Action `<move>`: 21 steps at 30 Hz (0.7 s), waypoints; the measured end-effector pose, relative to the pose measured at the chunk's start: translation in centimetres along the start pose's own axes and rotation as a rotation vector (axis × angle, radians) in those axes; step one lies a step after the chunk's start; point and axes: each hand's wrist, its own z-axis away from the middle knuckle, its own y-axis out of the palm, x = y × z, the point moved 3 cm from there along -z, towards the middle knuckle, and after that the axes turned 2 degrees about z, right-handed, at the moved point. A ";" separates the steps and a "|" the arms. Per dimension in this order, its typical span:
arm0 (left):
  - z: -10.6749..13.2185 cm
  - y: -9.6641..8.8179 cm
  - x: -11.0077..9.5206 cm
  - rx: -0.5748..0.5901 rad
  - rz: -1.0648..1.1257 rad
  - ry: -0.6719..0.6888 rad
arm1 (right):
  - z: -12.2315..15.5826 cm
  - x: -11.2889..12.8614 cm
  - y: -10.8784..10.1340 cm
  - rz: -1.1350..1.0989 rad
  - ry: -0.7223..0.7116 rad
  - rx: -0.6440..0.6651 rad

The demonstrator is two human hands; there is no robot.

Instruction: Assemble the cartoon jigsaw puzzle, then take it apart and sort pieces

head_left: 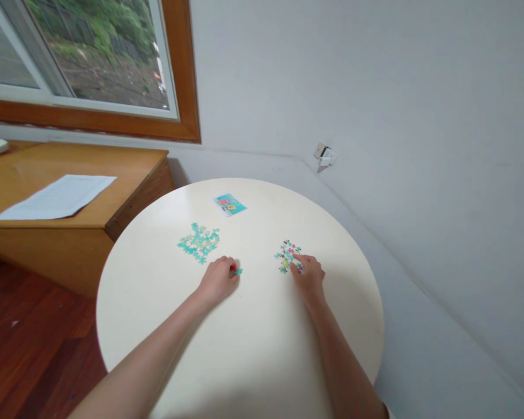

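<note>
On the round cream table (244, 349), my left hand (218, 279) is curled, its fingertips pinching a small teal puzzle piece (238, 271). A loose cluster of teal puzzle pieces (199, 242) lies just beyond and left of that hand. My right hand (309, 275) rests at the near edge of a smaller multicoloured group of pieces (287, 255), fingers bent down onto them. A small colourful picture card (229, 204) lies farther back on the table.
A wooden desk (126, 174) with a white paper sheet (56, 196) stands at the left under a window (87, 58). Dark wooden floor (26, 337) lies lower left. A wall socket (325, 154) sits on the grey wall behind the table.
</note>
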 end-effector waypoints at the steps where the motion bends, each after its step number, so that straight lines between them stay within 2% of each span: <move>1: 0.0 0.1 0.1 -0.007 0.020 -0.002 | 0.2 0.1 0.3 0.031 -0.006 0.025; 6: 0.0 0.5 0.3 -0.019 0.123 -0.018 | 0.5 0.4 1.1 0.074 -0.046 0.076; 13: -0.2 0.9 0.7 -0.062 0.276 -0.010 | 0.4 0.7 1.0 0.072 -0.022 0.079; 21: -1.1 1.4 1.9 -0.184 0.490 0.040 | 0.3 1.1 0.5 0.065 -0.009 0.102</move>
